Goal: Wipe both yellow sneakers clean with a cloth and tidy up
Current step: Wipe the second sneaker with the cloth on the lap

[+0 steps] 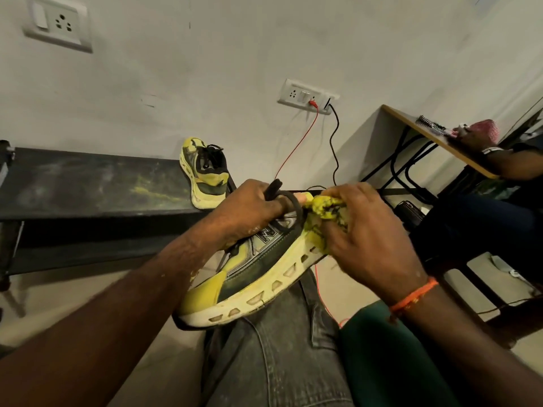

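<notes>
One yellow and grey sneaker (252, 286) lies tilted across my lap, sole edge towards me, toe at the lower left. My left hand (249, 210) grips it at the collar and laces. My right hand (370, 233) holds a bunched yellow cloth (326, 212) with dark marks, pressed against the heel end of this sneaker. The second yellow sneaker (205, 171) stands on the right end of a dark bench (88, 186) against the wall, heel towards me.
A red wire (296, 145) and a black cable (333, 142) hang from a wall socket (305, 96) behind the shoe. A desk (435, 139) stands at the right, with another person's arm (511, 163) resting there. My knee in grey jeans (273, 356) is below.
</notes>
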